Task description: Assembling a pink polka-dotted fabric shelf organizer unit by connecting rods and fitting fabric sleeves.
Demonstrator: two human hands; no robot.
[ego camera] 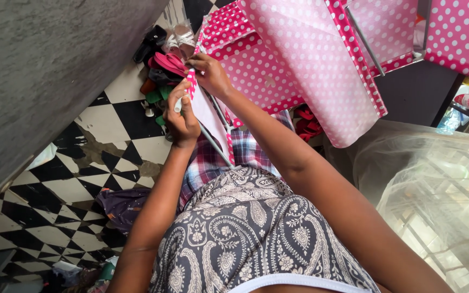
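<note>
While both arms are stretched forward from the body towards twelve o'clock, the hands are brought together over a corner of the pink polka-dot fabric cover. The left hand is held with the wrist bent and the fingers curled; its grip is closed on a thin white rod, whose upper end is seen between the fingers and whose length runs down towards five o'clock. The right hand lies just beyond it, at about one o'clock from the left, with its grip pinched shut on the dotted edge strip of the cover. The cover spreads away from the hands towards two o'clock, draped over metal frame tubes. At eleven o'clock of the hands, shoes and sandals are piled on the black-and-white chequered floor. A translucent net is seen at four o'clock.
</note>
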